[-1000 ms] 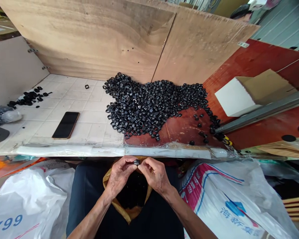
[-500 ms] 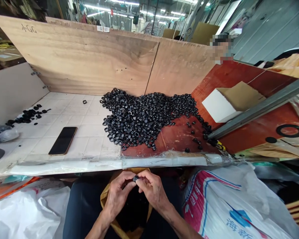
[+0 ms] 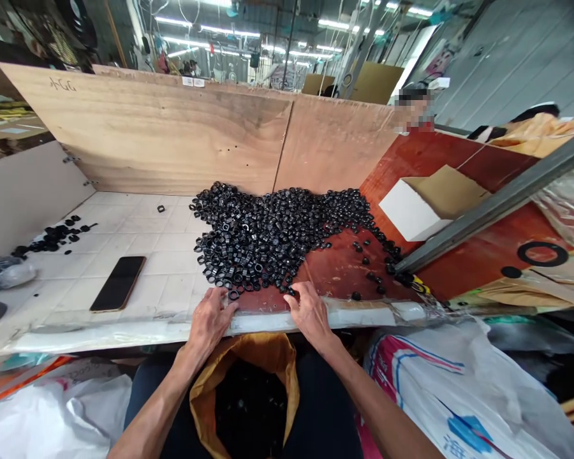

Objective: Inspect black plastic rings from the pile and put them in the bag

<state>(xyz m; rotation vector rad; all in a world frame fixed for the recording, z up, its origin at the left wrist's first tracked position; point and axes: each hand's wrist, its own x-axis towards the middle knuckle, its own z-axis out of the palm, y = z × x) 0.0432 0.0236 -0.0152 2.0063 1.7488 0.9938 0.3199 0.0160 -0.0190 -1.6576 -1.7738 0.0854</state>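
A large heap of small black rings (image 3: pixel 277 239), possibly rubber or plastic, lies across the work surface. My left hand (image 3: pixel 210 319) rests open on the plastic-wrapped table edge (image 3: pixel 363 312), its fingertips just below the heap. My right hand (image 3: pixel 310 312) lies open on the same edge, its fingers reaching the heap's front rim. Neither hand shows anything held. Below them, an orange-lined sack (image 3: pixel 268 350) stands open at my lap, holding black rings (image 3: pixel 249 408). A lone ring (image 3: pixel 161 208) sits on the white tiles (image 3: pixel 162 255).
A phone (image 3: pixel 118 284) lies on the tiles, and a smaller heap of black pieces (image 3: pixel 52 236) sits at the left. Plywood boards (image 3: pixel 148 127) wall the back. A white box (image 3: pixel 409 210), a metal rail (image 3: pixel 488 210), a woven sack (image 3: pixel 435 389) and a person (image 3: pixel 414 108) are at the right.
Both hands have left their pinch on a small black ring above my lap and moved forward onto the table edge, now open. The view has tilted up and the sack's mouth shows.
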